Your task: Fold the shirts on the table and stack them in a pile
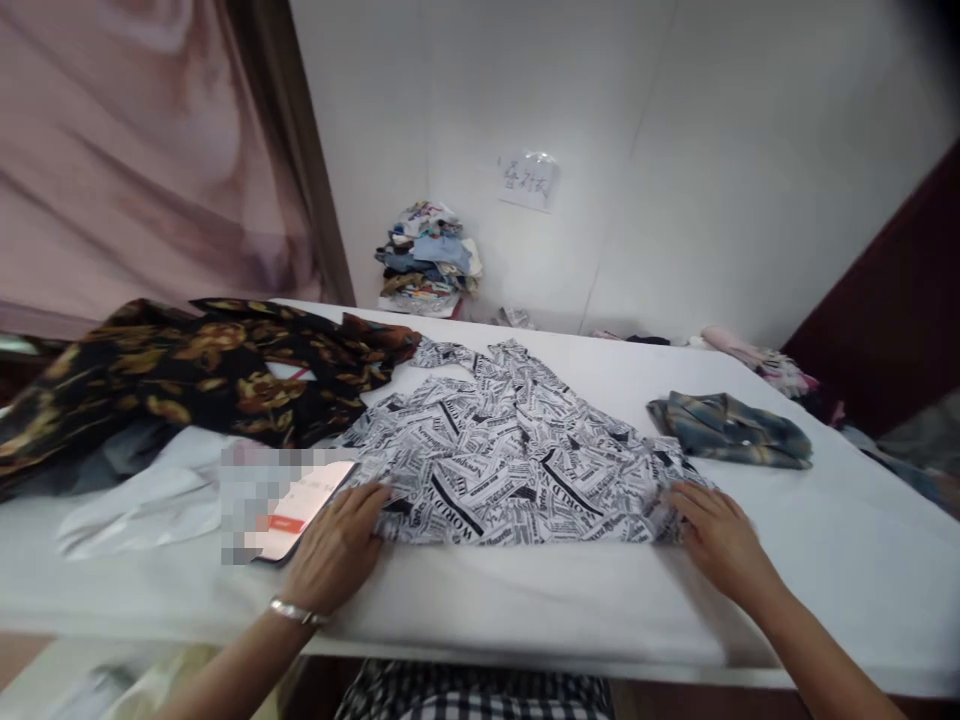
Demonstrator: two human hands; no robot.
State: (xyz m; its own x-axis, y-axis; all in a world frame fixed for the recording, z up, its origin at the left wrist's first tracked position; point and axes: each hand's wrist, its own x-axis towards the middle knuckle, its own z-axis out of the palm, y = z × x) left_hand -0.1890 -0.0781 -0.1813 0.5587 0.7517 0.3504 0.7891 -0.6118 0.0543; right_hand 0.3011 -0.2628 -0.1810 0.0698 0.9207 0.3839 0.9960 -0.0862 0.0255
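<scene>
Our grip is flat and open: left hand (pixel 335 548) and right hand (pixel 716 538) press the newsprint shirt's (pixel 510 460) near corners onto the worktop (pixel 525 600), holding its hem straight and taut.

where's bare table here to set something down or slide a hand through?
Free: the strip of white table along the near edge, between the left hand and right hand; the near-right stretch below the plaid garment; the patch between it and the newsprint shirt. Crowded: the left, with the dark floral garment, white cloth and phone.
</scene>
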